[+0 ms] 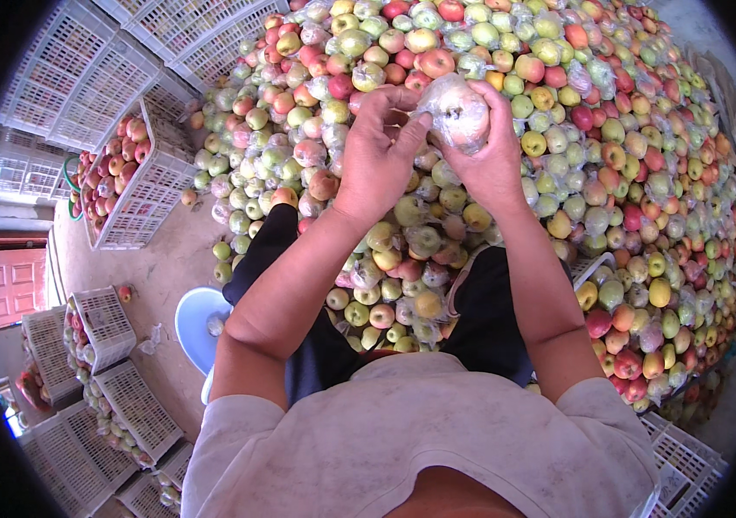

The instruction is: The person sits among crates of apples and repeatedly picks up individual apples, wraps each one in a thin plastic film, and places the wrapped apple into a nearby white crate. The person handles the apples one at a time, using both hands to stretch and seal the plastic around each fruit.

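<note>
Above the heap, my right hand (485, 158) cups a pale pinkish apple (465, 120) wrapped in clear plastic film (436, 97). The apple's dark dimple faces up toward me. From the left side, my left hand (377, 152) has its thumb and fingers on the edge of the film, against the apple. Its inner fingertips are partly hidden. Below and beyond both hands spreads a large pile of apples (413, 239), red, yellow and green, many in plastic film. Some lie between my knees.
A tilted white plastic crate (147, 207) of red apples stands at left, before stacked crates (63, 78). A blue basin (196, 327) sits beside my left leg. More crates (138, 408) with apples occupy the lower left. Another crate (682, 463) is at lower right.
</note>
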`<state>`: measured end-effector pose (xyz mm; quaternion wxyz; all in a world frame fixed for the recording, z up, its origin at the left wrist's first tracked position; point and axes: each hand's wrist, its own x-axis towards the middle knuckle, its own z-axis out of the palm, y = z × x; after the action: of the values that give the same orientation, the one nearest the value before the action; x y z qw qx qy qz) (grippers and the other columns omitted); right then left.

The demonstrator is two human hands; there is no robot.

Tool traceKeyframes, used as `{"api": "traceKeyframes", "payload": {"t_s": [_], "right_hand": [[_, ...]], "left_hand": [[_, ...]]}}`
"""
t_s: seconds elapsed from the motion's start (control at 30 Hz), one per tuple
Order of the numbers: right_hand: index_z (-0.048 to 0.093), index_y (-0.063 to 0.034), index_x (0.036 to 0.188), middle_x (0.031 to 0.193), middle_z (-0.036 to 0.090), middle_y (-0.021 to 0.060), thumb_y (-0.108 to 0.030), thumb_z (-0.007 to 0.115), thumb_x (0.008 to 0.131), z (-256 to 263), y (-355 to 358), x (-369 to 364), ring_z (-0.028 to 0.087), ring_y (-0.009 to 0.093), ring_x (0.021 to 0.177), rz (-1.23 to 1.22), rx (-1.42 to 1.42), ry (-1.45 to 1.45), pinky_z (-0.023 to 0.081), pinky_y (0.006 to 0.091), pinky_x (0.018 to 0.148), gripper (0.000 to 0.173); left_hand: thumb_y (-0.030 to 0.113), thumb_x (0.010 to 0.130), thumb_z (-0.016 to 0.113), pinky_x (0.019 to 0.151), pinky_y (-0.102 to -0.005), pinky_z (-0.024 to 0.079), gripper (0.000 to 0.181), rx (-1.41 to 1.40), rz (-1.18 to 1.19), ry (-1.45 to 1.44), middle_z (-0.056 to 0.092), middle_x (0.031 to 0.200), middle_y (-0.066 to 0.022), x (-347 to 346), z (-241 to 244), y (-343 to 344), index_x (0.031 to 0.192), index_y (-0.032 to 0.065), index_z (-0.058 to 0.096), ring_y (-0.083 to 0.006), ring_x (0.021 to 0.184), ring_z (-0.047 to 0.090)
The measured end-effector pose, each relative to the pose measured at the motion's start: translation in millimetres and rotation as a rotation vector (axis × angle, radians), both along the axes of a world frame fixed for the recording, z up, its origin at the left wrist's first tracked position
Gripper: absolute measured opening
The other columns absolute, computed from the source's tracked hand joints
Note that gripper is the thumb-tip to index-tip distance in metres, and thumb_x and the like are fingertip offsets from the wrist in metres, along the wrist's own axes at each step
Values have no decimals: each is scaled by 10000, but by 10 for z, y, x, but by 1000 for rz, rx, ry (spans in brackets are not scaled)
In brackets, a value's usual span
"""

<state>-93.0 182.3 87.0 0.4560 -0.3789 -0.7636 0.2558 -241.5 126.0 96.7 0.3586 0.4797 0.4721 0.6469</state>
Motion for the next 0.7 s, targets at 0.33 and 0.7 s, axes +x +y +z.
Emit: {"api": "traceKeyframes", "payload": {"t_s": [0.33,0.7], "right_hand": [[403,-73,1336,1376,474,140,54,745,717,-28,17,8,517,265,1245,152,159,4,456,368,1013,718],[432,-83,1318,1300,512,154,39,747,685,-60,1,-54,531,332,1213,164,142,41,456,393,1003,718]], "left_hand": [[232,928,640,955,-333,468,568,-144,-190,115,582,1197,-190,-70,58,-11,1363,-42,398,-225,1101,582],[165,926,608,937,-339,468,540,-77,-179,158,594,1175,-189,-87,17,-1,1367,-50,382,-221,1070,595]]}}
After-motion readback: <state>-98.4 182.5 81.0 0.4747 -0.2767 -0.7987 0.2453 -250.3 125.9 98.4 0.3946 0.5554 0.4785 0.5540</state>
